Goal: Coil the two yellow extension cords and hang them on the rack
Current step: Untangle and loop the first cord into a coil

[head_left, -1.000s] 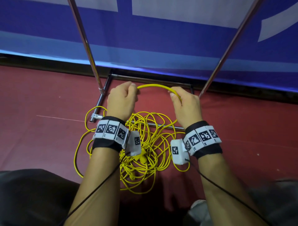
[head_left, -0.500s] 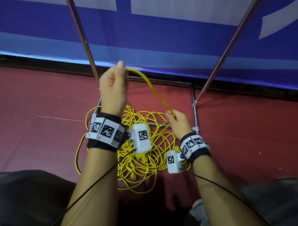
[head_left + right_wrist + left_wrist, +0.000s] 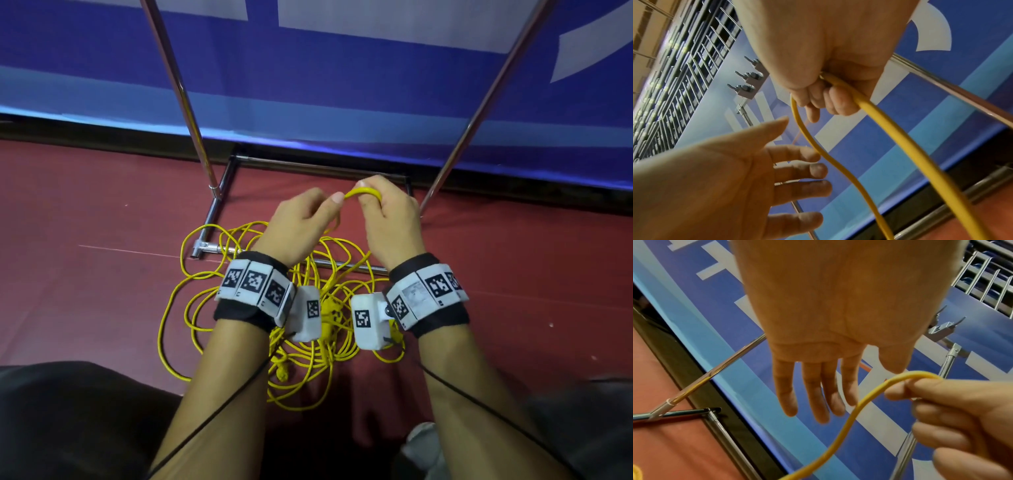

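Note:
A tangled pile of yellow cord (image 3: 308, 342) lies on the red floor over the front bar of the rack base (image 3: 212, 219). My right hand (image 3: 380, 205) grips a short raised loop of the cord (image 3: 363, 192), with fingers curled round it (image 3: 838, 100). From that fist two strands hang down (image 3: 900, 138). My left hand (image 3: 329, 205) is close beside it with fingers straight and spread (image 3: 818, 394), holding nothing; its fingertips (image 3: 813, 170) are next to one strand. Which of the two cords this is, I cannot tell.
Two chrome rack poles (image 3: 185, 102) (image 3: 479, 109) rise on either side of my hands in front of a blue banner (image 3: 342, 85). Grey hooks (image 3: 748, 78) sit at the top of the rack. Dark clothing (image 3: 68, 411) fills the lower corners.
Half a second ago my left hand was raised with the cord and my right was low. The hands have come together, the left has let go, and the right holds a small loop.

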Tool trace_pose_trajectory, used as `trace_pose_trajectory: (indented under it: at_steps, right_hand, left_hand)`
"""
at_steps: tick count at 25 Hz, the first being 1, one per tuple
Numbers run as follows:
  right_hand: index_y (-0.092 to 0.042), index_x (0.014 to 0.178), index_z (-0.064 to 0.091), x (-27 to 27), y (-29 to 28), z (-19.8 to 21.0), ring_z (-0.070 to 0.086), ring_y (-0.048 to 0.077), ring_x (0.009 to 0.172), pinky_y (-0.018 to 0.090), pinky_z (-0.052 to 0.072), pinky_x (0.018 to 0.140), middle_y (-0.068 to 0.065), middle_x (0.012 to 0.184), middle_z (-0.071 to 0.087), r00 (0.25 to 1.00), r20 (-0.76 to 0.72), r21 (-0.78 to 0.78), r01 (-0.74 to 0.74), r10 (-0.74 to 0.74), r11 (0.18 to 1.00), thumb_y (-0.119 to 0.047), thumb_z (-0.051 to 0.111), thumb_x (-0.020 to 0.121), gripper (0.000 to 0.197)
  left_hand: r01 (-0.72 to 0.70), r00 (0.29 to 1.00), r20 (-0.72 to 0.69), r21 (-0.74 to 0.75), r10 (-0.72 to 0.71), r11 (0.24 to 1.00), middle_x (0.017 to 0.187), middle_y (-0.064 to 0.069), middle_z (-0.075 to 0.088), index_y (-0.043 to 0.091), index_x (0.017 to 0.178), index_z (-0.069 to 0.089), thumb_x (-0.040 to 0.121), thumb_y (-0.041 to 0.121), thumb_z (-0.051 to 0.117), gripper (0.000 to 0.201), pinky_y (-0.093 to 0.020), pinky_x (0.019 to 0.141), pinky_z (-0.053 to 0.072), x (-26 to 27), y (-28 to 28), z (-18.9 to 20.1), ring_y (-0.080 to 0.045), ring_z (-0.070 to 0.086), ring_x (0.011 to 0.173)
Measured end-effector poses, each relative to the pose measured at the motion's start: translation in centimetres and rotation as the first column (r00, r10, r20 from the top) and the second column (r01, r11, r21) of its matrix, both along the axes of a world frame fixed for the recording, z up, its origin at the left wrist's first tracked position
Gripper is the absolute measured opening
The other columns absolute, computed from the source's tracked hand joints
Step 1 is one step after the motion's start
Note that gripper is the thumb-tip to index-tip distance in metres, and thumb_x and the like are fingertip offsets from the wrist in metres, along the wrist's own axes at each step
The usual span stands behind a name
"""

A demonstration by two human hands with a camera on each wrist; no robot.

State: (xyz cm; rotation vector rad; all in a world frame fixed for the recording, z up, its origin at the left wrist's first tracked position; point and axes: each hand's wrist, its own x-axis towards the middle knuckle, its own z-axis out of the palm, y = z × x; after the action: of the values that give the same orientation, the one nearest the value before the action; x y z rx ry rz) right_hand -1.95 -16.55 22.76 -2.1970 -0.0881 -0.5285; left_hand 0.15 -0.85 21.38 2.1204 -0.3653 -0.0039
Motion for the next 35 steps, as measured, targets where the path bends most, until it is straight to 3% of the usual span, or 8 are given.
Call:
trace_pose_trajectory:
  at_steps: [3,7,12,20,25,28,31,35]
  right_hand:
    - [-0.012,0.09,0.064,-0.4,0.0,1.0,0.05,0.025,0.067,0.037,0.038,0.065,0.007,0.069,0.058,0.999,-0.003,0.006,-0.046,0.046,0.999,-0.018,0.052,0.095,0.015]
    - [-0.016,0.09,0.065,0.0,-0.3,0.5,0.055,0.025,0.069,0.034,0.042,0.067,0.005,0.07,0.061,0.999,-0.005,0.071,-0.046,0.046,0.996,-0.018,0.051,0.092,0.014]
    - [-0.019,0.076,0.06,0.0,-2.4,-6.7,0.058,0.024,0.065,0.04,0.049,0.07,-0.004,0.063,0.061,0.936,-0.35,-0.06,0.013,-0.033,0.998,-0.032,0.051,0.093,0.024]
    - [-0.004,0.083,0.059,-0.1,-2.5,-2.3,0.049,0.025,0.059,0.035,0.036,0.059,0.001,0.056,0.046,0.993,-0.07,-0.026,0.096,-0.098,0.995,-0.028,0.049,0.094,0.029]
    - [-0.016,0.094,0.067,-0.2,-2.5,-0.2,0.056,0.027,0.073,0.036,0.04,0.063,0.002,0.073,0.06,0.996,-0.032,-0.195,0.07,-0.078,0.978,-0.029,0.051,0.094,0.021]
    - [-0.021,0.096,0.069,-0.5,-2.0,-0.6,0.057,0.029,0.077,0.037,0.043,0.065,0.0,0.076,0.057,0.996,-0.089,-0.223,-0.002,-0.018,0.975,-0.029,0.054,0.089,0.018]
    - [-0.019,0.094,0.07,-0.6,0.0,-0.7,0.057,0.027,0.076,0.035,0.044,0.066,0.002,0.078,0.06,0.998,-0.006,-0.185,-0.059,0.059,0.981,-0.023,0.055,0.086,0.017]
    - [-0.019,0.084,0.065,0.0,-0.5,-3.6,0.052,0.021,0.069,0.03,0.034,0.063,-0.006,0.072,0.06,0.996,-0.082,-0.134,0.026,-0.037,0.991,-0.018,0.055,0.092,0.012]
  left_hand:
    - [0.012,0.997,0.078,-0.08,-0.005,0.997,0.09,0.009,0.061,0.016,0.096,0.065,0.09,0.059,0.045,0.047,-0.026,0.079,0.042,0.4,0.3,-0.2,-0.008,0.057,0.085]
    - [0.039,0.997,-0.048,-0.407,-0.064,0.913,0.054,0.009,0.045,0.015,0.065,0.049,0.094,0.049,0.049,0.044,-0.025,0.053,0.035,-0.2,-0.6,0.5,-0.011,0.04,0.051]
    - [-0.19,0.957,0.041,-0.655,0.286,0.731,0.054,0.003,0.029,0.018,0.065,0.038,0.101,0.028,0.047,0.038,-0.034,0.048,0.02,0.6,1.6,2.1,-0.013,0.025,0.05]
    - [-0.355,0.925,-0.252,-0.313,0.283,0.881,0.044,0.005,0.053,0.017,0.059,0.062,0.086,0.039,0.044,0.039,-0.033,0.061,0.043,1.8,4.0,-1.8,-0.02,0.051,0.05]
    - [-0.351,0.934,-0.135,-0.528,0.331,0.773,0.064,-0.004,0.063,0.016,0.075,0.066,0.084,0.027,0.042,0.028,-0.028,0.06,0.05,1.2,2.2,0.5,-0.016,0.058,0.058]
    - [-0.292,0.954,-0.034,-0.328,0.297,0.899,0.063,0.002,0.069,0.027,0.067,0.069,0.089,0.049,0.041,0.041,-0.039,0.076,0.054,1.3,2.7,0.3,-0.023,0.067,0.07]
    - [-0.148,0.989,0.008,-0.12,0.15,0.982,0.048,0.004,0.054,0.013,0.06,0.06,0.092,0.058,0.039,0.059,-0.04,0.064,0.047,-0.1,0.5,0.8,-0.015,0.053,0.054]
    - [-0.167,0.966,0.129,-0.344,0.223,0.924,0.054,-0.028,0.041,-0.003,0.059,0.042,0.099,0.04,0.046,0.059,-0.042,0.053,0.035,-0.5,-0.2,1.7,-0.017,0.036,0.052]
